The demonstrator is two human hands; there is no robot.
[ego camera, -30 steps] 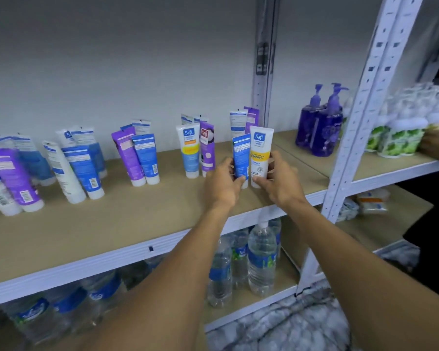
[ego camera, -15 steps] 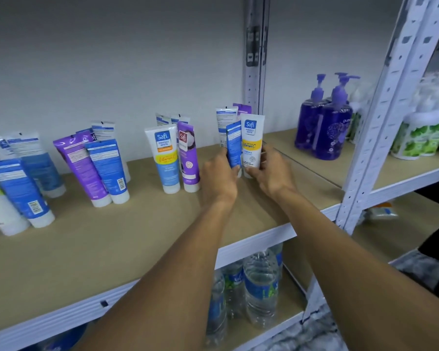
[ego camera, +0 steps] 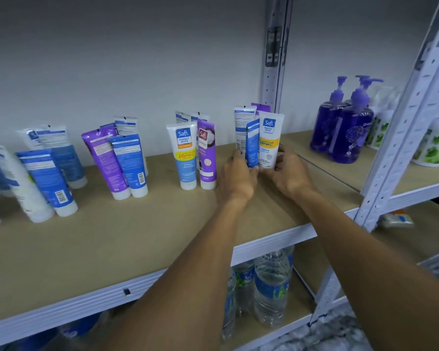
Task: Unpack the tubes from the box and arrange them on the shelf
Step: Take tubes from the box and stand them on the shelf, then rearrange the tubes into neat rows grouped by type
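Busy with the putting-away step, toward the back of the shelf (ego camera: 112, 236). Holding a blue tube (ego camera: 252, 145) low down with the left hand (ego camera: 236, 178), fingers curled against its side. Holding a white tube (ego camera: 269, 143) low down with the right hand (ego camera: 288, 173), fingers wrapped round its bottom end. Both standing up, flat ends on top, touching side by side between the two hands. Just behind the hands, two back tubes (ego camera: 242, 125) up against the wall. Just left of the left hand, a neat pair (ego camera: 195, 158) already in place. Further left, more pairs, some leaning. Off to the right of the right hand, purple pump bottles (ego camera: 345, 133). Below the hands, water bottles (ego camera: 270, 287). No box in sight, so no telling how many left to unpack. Next, most likely: set both bottoms flat on the shelf, feel for any wobble, then let go slowly, one hand at a time. Calls for a soft touch, to keep from bumping the back tubes over.
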